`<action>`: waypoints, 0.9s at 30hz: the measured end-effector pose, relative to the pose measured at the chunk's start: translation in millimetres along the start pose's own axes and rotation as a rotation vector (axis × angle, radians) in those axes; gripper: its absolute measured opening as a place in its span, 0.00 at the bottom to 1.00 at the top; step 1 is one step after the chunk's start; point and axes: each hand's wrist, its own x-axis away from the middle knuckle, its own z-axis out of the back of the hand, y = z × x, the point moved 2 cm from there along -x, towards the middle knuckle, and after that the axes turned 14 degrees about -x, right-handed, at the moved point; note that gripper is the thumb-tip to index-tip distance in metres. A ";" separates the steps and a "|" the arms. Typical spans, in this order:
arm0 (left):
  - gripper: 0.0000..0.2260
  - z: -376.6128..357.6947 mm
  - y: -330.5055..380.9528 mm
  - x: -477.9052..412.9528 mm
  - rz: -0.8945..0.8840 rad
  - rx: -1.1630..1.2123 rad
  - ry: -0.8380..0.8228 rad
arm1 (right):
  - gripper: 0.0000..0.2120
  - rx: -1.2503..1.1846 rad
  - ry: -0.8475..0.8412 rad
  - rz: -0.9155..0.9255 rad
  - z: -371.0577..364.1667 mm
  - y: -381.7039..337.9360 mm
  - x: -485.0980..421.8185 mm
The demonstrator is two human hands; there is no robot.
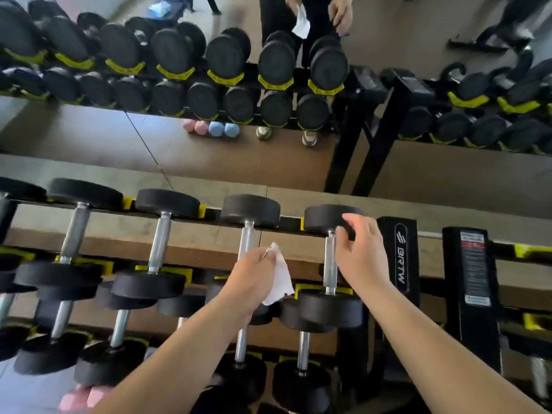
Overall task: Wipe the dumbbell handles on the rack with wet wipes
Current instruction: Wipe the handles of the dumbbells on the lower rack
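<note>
A: Where's the wet wipe (280, 279)?
B: Pinched in the left hand (252, 279), hanging just left of the rightmost top-tier dumbbell handle (330, 264) on the rack (401, 258).
A: And the right hand (363, 255)?
B: Fingers (354, 222) loose, holding nothing, at that dumbbell's far head (322, 218); whether they touch it, I cannot tell.

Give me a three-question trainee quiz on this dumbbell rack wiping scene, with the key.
1. True or false: the left hand holds the white wipe.
2. Which is the right hand nearest? A) leftmost dumbbell B) rightmost top-row dumbbell C) a pink dumbbell
3. What colour are the cradles under the dumbbell heads?

Key: 1 true; 2 B; 3 yellow.
</note>
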 end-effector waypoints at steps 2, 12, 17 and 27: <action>0.14 -22.4 5.0 -11.2 0.046 -0.032 0.009 | 0.19 0.126 -0.110 0.115 -0.2 8.4 -36.7; 0.16 -84.9 13.9 -81.8 0.085 -0.045 0.000 | 0.18 0.342 -0.213 0.396 -36.4 42.8 -126.1; 0.26 -150.5 18.8 -110.3 0.005 -0.157 0.101 | 0.16 0.328 -0.169 0.395 -39.5 53.4 -127.4; 0.06 -187.5 22.7 -126.5 0.073 -0.017 0.116 | 0.15 0.287 -0.155 0.408 -43.0 60.8 -127.9</action>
